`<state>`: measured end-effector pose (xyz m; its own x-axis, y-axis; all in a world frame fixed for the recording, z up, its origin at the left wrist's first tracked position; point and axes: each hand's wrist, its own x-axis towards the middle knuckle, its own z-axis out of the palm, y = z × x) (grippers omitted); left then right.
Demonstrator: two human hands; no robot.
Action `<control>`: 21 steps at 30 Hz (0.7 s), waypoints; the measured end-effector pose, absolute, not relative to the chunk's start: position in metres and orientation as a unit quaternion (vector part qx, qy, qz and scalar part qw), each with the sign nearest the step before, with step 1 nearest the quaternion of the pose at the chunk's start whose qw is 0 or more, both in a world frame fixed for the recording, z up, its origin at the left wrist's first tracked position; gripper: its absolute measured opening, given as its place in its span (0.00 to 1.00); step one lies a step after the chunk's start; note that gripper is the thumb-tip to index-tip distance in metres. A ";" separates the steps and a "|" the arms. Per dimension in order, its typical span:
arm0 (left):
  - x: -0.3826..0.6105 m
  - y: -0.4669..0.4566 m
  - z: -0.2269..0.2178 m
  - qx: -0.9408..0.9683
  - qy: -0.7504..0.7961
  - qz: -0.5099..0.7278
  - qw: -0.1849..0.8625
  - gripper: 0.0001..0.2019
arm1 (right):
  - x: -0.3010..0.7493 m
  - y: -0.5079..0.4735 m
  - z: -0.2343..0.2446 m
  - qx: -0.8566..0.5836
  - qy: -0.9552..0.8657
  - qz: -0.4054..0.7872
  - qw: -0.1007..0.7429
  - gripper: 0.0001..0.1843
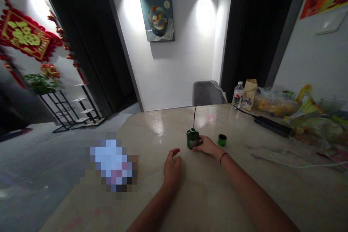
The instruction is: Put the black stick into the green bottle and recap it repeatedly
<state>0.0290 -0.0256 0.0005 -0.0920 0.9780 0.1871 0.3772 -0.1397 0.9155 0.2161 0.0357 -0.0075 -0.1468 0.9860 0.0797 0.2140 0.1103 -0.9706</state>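
Right hand: our right hand (208, 146) lies on the table (217, 203), fingers curled round the near right side of the green bottle (192, 139); it looks a light grip, thumb side hidden from us.
Left hand: our left hand (172, 165) rests on its edge just left of the bottle, not touching it; half open, fingers loosely bent, holding nothing.
Bottle: small, dark, upright on the table near the middle, between our two hands; its mouth is open and a thin black stick (194, 117) stands up out of it, leaning slightly right.
Cap: a green cap (222, 140) sits on the table just right of our right hand, apart from the bottle.
Wrist: a dark band (223, 157) circles our right wrist.
Far side: a water bottle (238, 95), a paper bag (249, 94) and bags of food (274, 103) crowd the right edge; a black bar (272, 125) and a white cable (293, 165) lie nearer.
Beyond: a grey chair (208, 93) stands at the far end.
Risk, tipping: we judge the uncapped bottle could spill if our grip nudges it sideways; the tall stick gives a knock more leverage.
Risk, stick: a left hand coming in could catch it and flick liquid onto the stone.
Risk, cap: our right forearm could brush it away.
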 end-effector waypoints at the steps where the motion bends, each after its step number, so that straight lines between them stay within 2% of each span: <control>1: 0.029 -0.026 0.002 0.592 0.574 0.466 0.321 0.13 | 0.216 0.038 -0.008 -0.495 -0.603 0.449 0.435 0.24; 5: 0.030 -0.027 0.002 0.592 0.581 0.460 0.318 0.13 | 0.215 0.036 -0.009 -0.505 -0.602 0.428 0.445 0.26; 10: 0.030 -0.021 -0.001 0.599 0.570 0.479 0.294 0.14 | 0.214 0.020 -0.011 -0.579 -0.590 0.329 0.456 0.38; 12: 0.028 -0.019 0.002 0.602 0.582 0.486 0.251 0.19 | 0.216 0.012 -0.011 -0.627 -0.575 0.261 0.456 0.40; 16: 0.018 -0.018 0.011 0.659 0.566 0.487 0.087 0.28 | 0.227 -0.008 -0.003 -0.636 -0.619 0.098 0.450 0.40; 18: 0.014 -0.018 0.012 0.712 0.539 0.450 0.012 0.27 | 0.235 -0.020 0.004 -0.616 -0.677 0.012 0.402 0.40; 21: 0.013 -0.018 0.009 0.784 0.520 0.332 -0.070 0.27 | 0.245 -0.036 0.009 -0.597 -0.755 -0.071 0.260 0.42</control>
